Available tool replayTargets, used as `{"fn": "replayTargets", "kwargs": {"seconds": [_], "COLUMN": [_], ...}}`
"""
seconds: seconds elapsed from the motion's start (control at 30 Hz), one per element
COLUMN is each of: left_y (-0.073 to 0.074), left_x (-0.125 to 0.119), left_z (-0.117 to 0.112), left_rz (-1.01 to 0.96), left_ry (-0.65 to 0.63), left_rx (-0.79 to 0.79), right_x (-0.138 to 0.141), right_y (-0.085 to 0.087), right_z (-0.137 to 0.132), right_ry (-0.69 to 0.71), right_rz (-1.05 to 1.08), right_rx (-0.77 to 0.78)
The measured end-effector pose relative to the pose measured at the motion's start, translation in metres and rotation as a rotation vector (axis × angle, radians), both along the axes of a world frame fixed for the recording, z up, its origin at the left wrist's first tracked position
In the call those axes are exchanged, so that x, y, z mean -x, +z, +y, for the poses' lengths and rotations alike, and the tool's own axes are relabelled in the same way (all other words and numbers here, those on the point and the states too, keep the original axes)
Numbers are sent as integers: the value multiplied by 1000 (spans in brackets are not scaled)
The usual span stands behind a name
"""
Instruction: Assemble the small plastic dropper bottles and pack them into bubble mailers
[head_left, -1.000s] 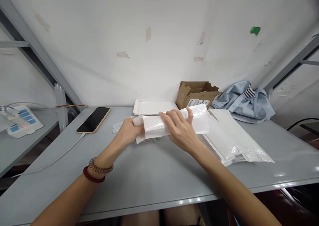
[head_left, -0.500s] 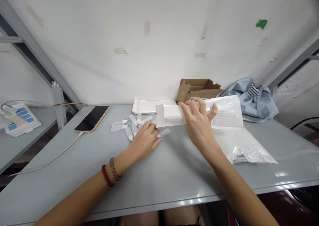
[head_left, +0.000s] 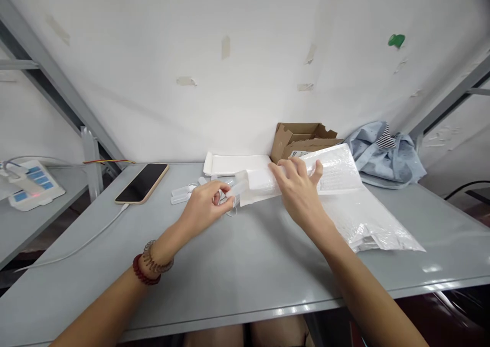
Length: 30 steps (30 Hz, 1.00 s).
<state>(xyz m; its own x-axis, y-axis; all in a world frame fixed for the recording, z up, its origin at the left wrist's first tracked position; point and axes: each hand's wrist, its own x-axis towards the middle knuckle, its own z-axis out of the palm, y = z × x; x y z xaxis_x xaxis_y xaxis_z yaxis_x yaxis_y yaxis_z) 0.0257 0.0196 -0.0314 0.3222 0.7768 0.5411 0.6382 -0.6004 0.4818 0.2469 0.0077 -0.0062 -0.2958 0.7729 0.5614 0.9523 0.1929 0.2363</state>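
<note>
My left hand pinches a small translucent plastic tube with a thin string loop hanging below it. The tube's far end is at the open mouth of a white bubble mailer; how far inside it reaches is hard to tell. Fingers curled over the top of that mailer, my right hand grips it and holds it raised above the table. More translucent tubes lie beside my left hand, partly hidden behind it. Under my right forearm and to its right are more white bubble mailers.
A phone on a white charging cable lies at left. A white flat packet rests against the wall, beside a cardboard box. Blue cloth is piled at back right. A power strip sits far left.
My left hand has lifted a tube from the pile and brought its end to the mailer's mouth. My right hand and the mailer have shifted slightly left.
</note>
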Motion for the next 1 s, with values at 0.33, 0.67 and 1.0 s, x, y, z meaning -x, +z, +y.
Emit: {"fn": "replayTargets", "kwargs": {"seconds": [0.33, 0.67, 1.0], "left_y": [-3, 25, -8], "left_x": [-10, 0, 3], "left_z": [-9, -15, 4], "left_rz": [-119, -431, 155], "left_ry": [-160, -458, 47], "left_rx": [45, 810, 157], "right_x": [29, 31, 0], "right_y": [-10, -10, 2], "right_z": [-12, -12, 0], "right_ry": [158, 232, -106], "right_rz": [-54, -7, 46], "right_rx": [59, -32, -154]}}
